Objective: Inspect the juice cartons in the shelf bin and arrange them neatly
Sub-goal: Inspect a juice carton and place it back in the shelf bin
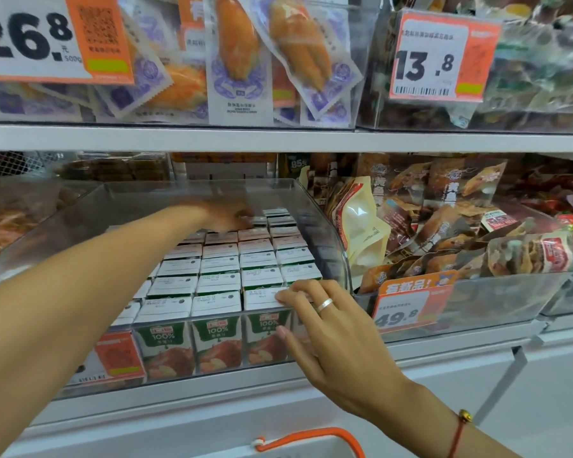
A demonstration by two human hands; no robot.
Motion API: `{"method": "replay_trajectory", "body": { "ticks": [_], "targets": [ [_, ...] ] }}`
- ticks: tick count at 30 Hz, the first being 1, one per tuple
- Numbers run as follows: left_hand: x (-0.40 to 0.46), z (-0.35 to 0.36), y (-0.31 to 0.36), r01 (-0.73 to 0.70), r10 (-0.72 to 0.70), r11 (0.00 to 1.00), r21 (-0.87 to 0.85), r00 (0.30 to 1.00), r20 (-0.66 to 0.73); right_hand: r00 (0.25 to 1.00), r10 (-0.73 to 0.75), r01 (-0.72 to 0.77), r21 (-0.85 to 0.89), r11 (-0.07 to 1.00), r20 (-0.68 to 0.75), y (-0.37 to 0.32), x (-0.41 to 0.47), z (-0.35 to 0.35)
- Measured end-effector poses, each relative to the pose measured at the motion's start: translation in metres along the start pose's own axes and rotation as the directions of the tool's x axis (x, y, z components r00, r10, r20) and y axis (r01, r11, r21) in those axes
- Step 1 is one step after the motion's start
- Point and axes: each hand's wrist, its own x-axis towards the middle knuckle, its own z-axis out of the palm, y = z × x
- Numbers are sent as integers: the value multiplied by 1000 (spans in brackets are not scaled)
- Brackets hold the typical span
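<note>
Head view: juice cartons (232, 276) sit in rows inside the clear shelf bin (325, 226). Left hand (227, 214) reaches the back row, blurred, grip unclear. Right hand (325, 322), fingers spread, steadies the front rim. Next, probably squaring the rear cartons.

One head-worn wide-angle view, looking forward and slightly down into a shop shelf at close range. The clear bin (311, 206) of cartons (219, 285) sits at frame centre, close enough that both forearms reach in from 7 and 5 o'clock. The left hand (227, 214) lies deep at the bin's back, the right hand (331, 328) on its front rim. An upper shelf fills 12 o'clock; straight edges bow toward the frame's borders. No second view shares the scene
</note>
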Motion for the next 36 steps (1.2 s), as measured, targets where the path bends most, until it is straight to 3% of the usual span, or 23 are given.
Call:
{"method": "replay_trajectory", "body": {
  "ticks": [2, 8, 12, 15, 18, 20, 22, 24, 26, 29, 34, 36],
  "targets": [
    [3, -1, -5, 1, -1, 1000, -8, 1000, -21, 1000, 0, 0, -17, 1000, 9, -1, 0, -1],
    [-18, -19, 11, -48, -32, 973, -227, 941, -338, 996, 13, -14, 7, 1000, 89, -1, 1, -8],
    [-67, -35, 36, -156, -187, 802, -577, 852, -490, 984, 30, -44, 80, 996, 175, -2, 7, -16],
    [-116, -40, 50, -169, -284, 603, -780, 868, -407, 970, 120, -166, 211, 963, 212, -9, 12, -29],
    [-169, -40, 57, -104, -370, 409, -907, 889, -269, 945, 273, -325, 403, 856, 182, -29, 10, -46],
    [-209, -37, 58, -80, -367, 297, -952, 910, -191, 907, 350, -419, 582, 697, 234, -46, 7, -60],
    [-251, -34, 60, -25, -366, 243, -970, 924, -116, 857, 339, -511, 715, 477, 387, -66, 6, -71],
    [-285, -29, 61, 39, -351, 201, -979, 936, -35, 799, 277, -598, 752, 278, 533, -82, 7, -77],
    [-311, -22, 60, 99, -339, 207, -973, 941, 24, 745, 222, -664, 730, 162, 629, -96, 5, -80],
    [-339, -10, 56, 110, -334, 231, -967, 942, 28, 747, 154, -664, 736, 132, 647, -112, -2, -78],
    [-356, 4, 42, 216, -314, 90, -972, 933, 178, 710, 160, -703, 707, 84, 686, -124, -14, -65],
    [-358, 5, 36, 241, -290, 82, -967, 934, 209, 673, 188, -735, 675, 63, 715, -123, -16, -60]
  ]
}}
